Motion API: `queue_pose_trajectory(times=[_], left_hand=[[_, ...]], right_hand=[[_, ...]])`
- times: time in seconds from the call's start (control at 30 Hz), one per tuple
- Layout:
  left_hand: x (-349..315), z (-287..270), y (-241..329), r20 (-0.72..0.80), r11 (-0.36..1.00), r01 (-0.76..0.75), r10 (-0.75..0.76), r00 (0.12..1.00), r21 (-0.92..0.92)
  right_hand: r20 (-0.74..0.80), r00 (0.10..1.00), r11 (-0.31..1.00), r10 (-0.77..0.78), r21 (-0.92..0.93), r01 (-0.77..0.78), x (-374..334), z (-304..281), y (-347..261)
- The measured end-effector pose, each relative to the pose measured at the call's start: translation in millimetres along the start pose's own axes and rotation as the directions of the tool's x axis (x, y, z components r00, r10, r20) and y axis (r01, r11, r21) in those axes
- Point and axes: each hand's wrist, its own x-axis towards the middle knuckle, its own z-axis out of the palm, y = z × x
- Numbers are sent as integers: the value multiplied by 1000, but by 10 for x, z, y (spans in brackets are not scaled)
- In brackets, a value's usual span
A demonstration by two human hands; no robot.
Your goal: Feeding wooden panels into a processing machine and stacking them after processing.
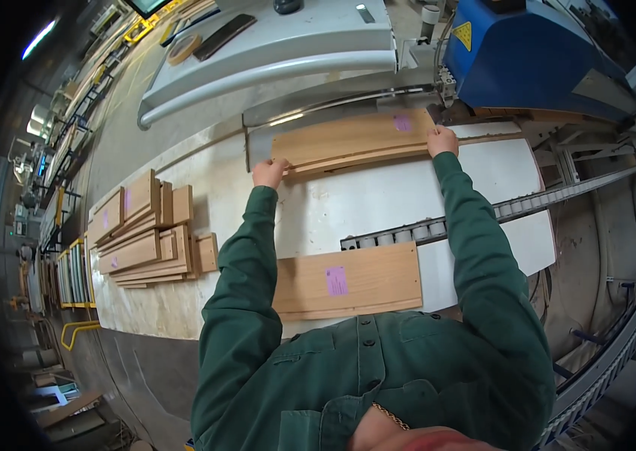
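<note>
Between my two hands is a long wooden board (340, 141) with a small purple label near its right end. My left hand (269, 173) grips its near left corner, fingers closed on the edge. At the right end, my right hand (442, 140) pinches the near corner. The board lies along the far side of the white table (333, 210), tilted slightly up to the right. Closer to my body, a second wooden board (378, 279) with a purple label lies flat, touched by neither hand.
Stacked wooden boards (145, 240) sit on the table's left part. A roller track (423, 228) crosses toward the right. Behind stands a grey machine bed (280, 52) with a tape roll (183, 49) and a dark flat object (225, 36). A blue machine housing (521, 60) is far right.
</note>
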Motion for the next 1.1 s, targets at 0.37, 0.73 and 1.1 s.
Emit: queue_pose_trajectory(times=[0.37,0.73,1.1], left_hand=[[-29,138,-262,81,782,-433,447,891,448],[239,340,-131,49,728,-495,540,840,475],[163,412,-25,-4,832,-477,498,867,283]], right_hand=[[231,969,620,84,750,-232,-787,548,-240],[-109,988,824,111,565,-30,-399,1717,-569],[131,931,677,340,654,-339,-413,1480,-911]])
